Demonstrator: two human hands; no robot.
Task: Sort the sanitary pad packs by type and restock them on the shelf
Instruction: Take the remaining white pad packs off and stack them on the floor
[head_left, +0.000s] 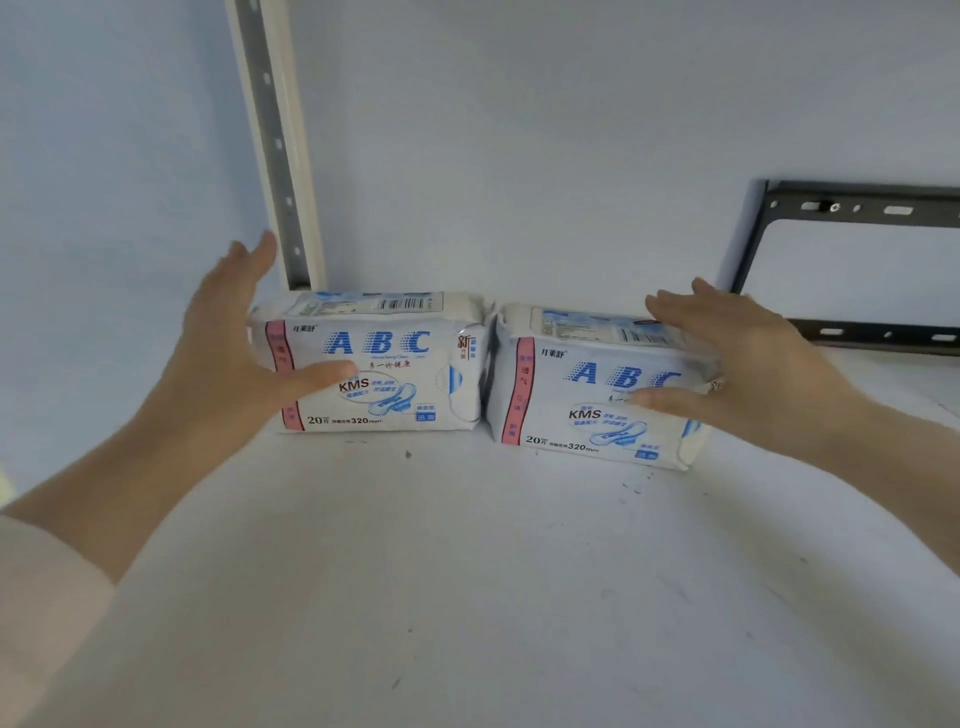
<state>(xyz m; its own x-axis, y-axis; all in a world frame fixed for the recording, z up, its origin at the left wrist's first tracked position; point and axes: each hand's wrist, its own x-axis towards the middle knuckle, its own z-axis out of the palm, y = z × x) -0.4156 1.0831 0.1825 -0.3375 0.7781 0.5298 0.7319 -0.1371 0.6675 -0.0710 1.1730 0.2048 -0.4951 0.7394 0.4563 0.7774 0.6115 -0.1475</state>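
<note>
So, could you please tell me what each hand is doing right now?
Left hand: open, thumb on the left white-and-blue plastic ABC pad pack.
Right hand: open, fingers resting on the right white-and-blue plastic ABC pad pack.

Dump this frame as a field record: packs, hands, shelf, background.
packs: two, same ABC 320mm print, upright side by side; contact between them unclear
left pack: in front of the rail's foot
right pack: slightly nearer the camera
left hand: straight fingers at left pack's left end, thumb on its front
right hand: fingers on right pack's top, thumb on its front
shelf: white, packs at its back
behind: slotted rail left, black bracket right
</note>
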